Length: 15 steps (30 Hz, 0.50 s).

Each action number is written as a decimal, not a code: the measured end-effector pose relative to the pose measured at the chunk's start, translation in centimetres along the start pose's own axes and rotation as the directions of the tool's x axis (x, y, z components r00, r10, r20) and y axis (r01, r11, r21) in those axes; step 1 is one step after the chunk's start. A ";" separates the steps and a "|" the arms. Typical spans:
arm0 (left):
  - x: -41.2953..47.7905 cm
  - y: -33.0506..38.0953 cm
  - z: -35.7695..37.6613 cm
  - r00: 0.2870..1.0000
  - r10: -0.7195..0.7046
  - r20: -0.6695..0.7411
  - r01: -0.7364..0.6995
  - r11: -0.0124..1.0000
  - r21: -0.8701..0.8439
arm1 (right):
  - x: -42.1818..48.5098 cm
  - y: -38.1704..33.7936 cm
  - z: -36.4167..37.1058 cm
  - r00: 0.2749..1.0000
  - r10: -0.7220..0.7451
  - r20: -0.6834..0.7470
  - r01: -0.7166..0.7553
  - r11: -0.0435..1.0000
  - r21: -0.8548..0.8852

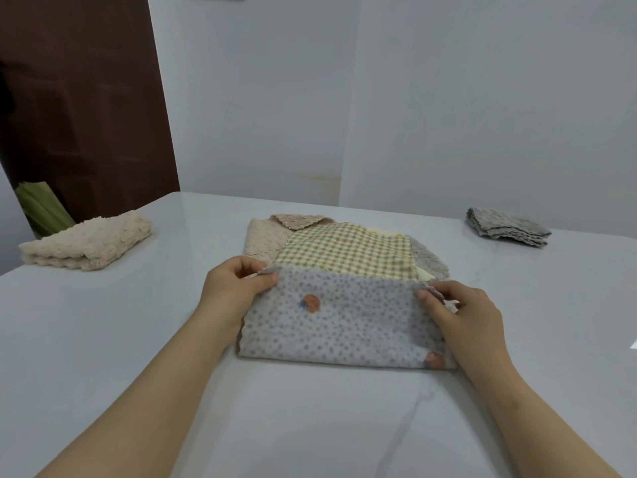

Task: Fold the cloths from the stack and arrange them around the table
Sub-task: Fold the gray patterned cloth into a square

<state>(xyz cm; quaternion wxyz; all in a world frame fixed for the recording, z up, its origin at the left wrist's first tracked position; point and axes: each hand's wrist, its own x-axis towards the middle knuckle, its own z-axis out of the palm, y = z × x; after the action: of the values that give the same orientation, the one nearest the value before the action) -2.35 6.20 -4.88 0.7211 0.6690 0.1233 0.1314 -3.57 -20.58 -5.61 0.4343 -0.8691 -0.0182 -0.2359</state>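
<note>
In the middle of the worktop [310, 426] we see the stack of cloths [348, 250], topped by a green-and-yellow checked cloth. A beige cloth [262, 243] shows at its left and far side, and a grey textured cloth [431, 260] at its right. Over the near part of the stack lies a grey dotted cloth [341, 322] with small orange motifs. It is doubled over, with its folded edge towards the near edge of the worktop. The left hand [234, 288] has its grip closed on the far-left corner of this cloth, pinched between thumb and curled fingers. The right hand [462, 315] pinches the far-right corner in the same way, thumb on top. We cannot tell how many layers each grip takes in. A folded cream fleecy cloth [86, 241] rests by the far-left corner of the worktop, well apart from the stack. A folded grey cloth [506, 227] sits near the far edge on the right. Beyond the far-left corner stand a brown door [86, 98] and something pale green [41, 208] that we cannot make out.
</note>
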 end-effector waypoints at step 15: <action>-0.5 -1.6 0.5 0.966 0.175 0.188 -0.251 0.478 0.842 | -0.2 -0.1 -0.2 1.000 0.009 0.002 -0.009 0.993 0.114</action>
<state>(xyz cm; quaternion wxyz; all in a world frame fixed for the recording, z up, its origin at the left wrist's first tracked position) -2.63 5.43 -6.47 0.2763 0.9522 0.0606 0.1155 -3.86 -20.63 -5.53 0.4843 -0.8431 -0.0282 -0.2319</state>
